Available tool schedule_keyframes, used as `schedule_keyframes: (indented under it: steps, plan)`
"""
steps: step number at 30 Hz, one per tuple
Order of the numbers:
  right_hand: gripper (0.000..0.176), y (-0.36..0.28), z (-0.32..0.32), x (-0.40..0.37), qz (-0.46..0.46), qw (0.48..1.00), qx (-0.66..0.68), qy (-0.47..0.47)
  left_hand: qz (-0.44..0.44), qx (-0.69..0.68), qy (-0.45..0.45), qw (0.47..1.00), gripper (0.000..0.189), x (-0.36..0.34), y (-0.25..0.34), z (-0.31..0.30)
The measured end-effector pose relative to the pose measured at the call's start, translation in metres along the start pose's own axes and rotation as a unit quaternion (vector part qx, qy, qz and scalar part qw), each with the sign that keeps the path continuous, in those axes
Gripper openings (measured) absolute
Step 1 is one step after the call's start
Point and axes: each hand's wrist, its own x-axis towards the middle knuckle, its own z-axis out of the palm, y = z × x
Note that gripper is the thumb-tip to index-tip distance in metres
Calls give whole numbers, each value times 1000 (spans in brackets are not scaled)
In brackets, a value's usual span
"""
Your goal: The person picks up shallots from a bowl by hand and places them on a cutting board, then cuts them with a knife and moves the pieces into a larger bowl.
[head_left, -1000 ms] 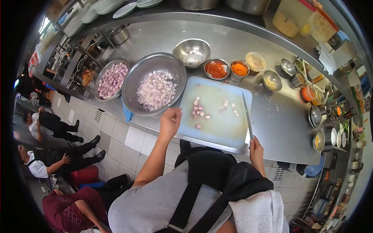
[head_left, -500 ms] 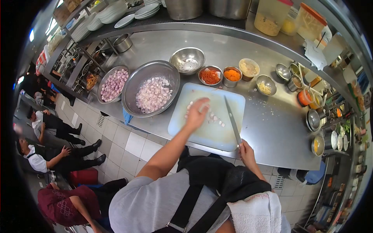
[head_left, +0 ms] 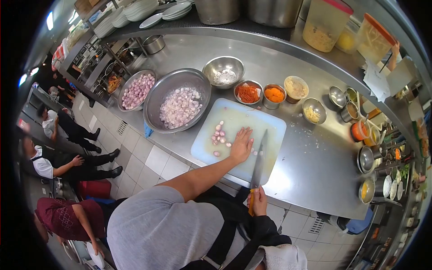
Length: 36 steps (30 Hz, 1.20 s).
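Observation:
My left hand (head_left: 242,145) lies palm down on the white cutting board (head_left: 211,110), its fingers stretched out. Pieces of shallot (head_left: 218,133) are on the board to its left, and a few small bits show by its right side. In my right hand (head_left: 258,202), at the board's near edge, is the yellow handle of a large knife (head_left: 258,167). The blade points away from me over the right part of the board, beside my left hand. Left of the board, a large metal bowl (head_left: 150,101) holds many peeled shallots.
Unpeeled shallots (head_left: 138,91) fill a bowl at the left. Behind the board are an empty-looking bowl (head_left: 223,64), shredded orange food (head_left: 248,93), orange pieces (head_left: 274,94) and a tub (head_left: 296,88). A shelf (head_left: 252,37) spans the back. Several people stand at the left.
My left hand has moved right and nearer, uncovering shallots. My right hand and the knife have shifted left and towards me. The camera view has shifted slightly.

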Motion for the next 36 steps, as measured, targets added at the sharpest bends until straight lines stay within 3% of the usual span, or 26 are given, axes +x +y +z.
schedule_keyframes:
  steps: [9,11,14,16,18,19,21,22,24,26,29,30,31,32,34,35,36]
  plan:
    - [49,8,96,26,-22,999,-5,-35,15,-91,20,996,51,5,-4,-5]
    - [48,9,113,20,-15,999,51,-8,17,-119,27,992,51,4,-8,-7]
    - [48,-11,138,4,-37,998,-3,48,28,-228,12,973,53,12,-2,-32]
    - [50,-50,162,-5,-52,998,-18,33,105,-255,76,958,54,34,12,-77]
    - [51,-78,192,-3,-129,985,-112,-21,93,-293,106,946,56,59,18,-141]
    - [51,-89,209,-1,-130,986,-108,-11,92,-288,136,944,54,72,17,-176]
    - [51,-109,238,1,-172,969,-159,-83,103,-274,192,937,50,95,4,-247]
    - [51,-121,250,-5,-174,969,-157,-74,114,-264,222,932,48,104,-6,-279]
    - [51,-144,272,-18,-136,964,-159,-162,116,-309,299,895,42,117,-26,-324]
    - [51,-149,270,-21,-129,959,-176,-184,62,-329,284,898,38,124,-68,-350]
    - [49,-139,255,-31,-98,961,-230,-115,41,-235,242,940,33,127,-188,-341]
    - [49,-128,242,-35,-99,961,-233,-113,71,-57,213,973,32,117,-214,-347]
    - [49,-119,225,-32,-131,969,-204,-41,101,120,182,971,31,123,-224,-350]
    - [49,-109,211,-35,-156,973,-168,29,101,118,180,971,31,125,-212,-355]
    - [48,-105,197,-41,-155,974,-145,80,60,-51,182,980,32,122,-167,-366]
    - [47,-105,191,-42,-161,971,-122,128,100,-96,211,968,25,125,-151,-355]
    - [47,-103,182,-41,-162,971,-122,130,110,-128,183,969,23,123,-124,-343]
